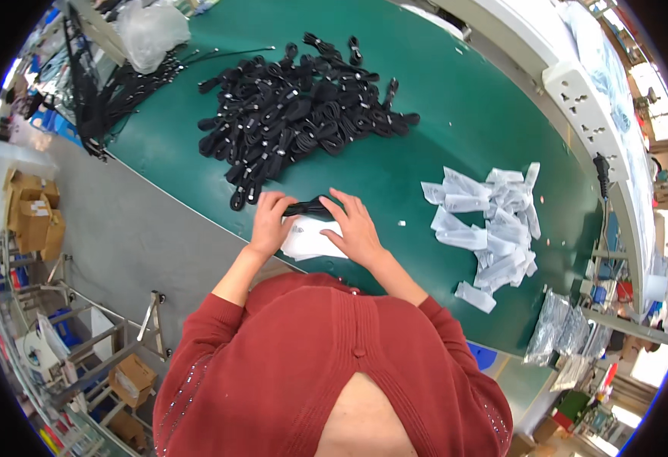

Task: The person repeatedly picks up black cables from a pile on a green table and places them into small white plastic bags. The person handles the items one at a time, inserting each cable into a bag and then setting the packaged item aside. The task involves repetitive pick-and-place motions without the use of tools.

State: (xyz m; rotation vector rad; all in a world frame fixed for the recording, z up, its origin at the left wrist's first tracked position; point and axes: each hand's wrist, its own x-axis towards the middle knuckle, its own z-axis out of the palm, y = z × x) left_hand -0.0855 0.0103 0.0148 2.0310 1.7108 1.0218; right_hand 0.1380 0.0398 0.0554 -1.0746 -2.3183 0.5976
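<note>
Close in front of me, at the near edge of the green table, a coiled black cable (309, 207) is held level between both hands. The fingers of my left hand (271, 222) are closed on its left end. Its right end is pinched by my right hand (355, 228), the thumb reaching down over a stack of white paper-like slips or flat bags (313, 241). This stack lies just under the cable, partly covered by both hands. A large heap of similar black coiled cables (300, 114) spreads beyond my hands.
To the right lies a pile of filled translucent bags (494, 228). Loose long black cables (113, 99) and a clear plastic bag (151, 34) are at the far left. A white power strip (587, 118) with a black plug (602, 174) runs along the right side.
</note>
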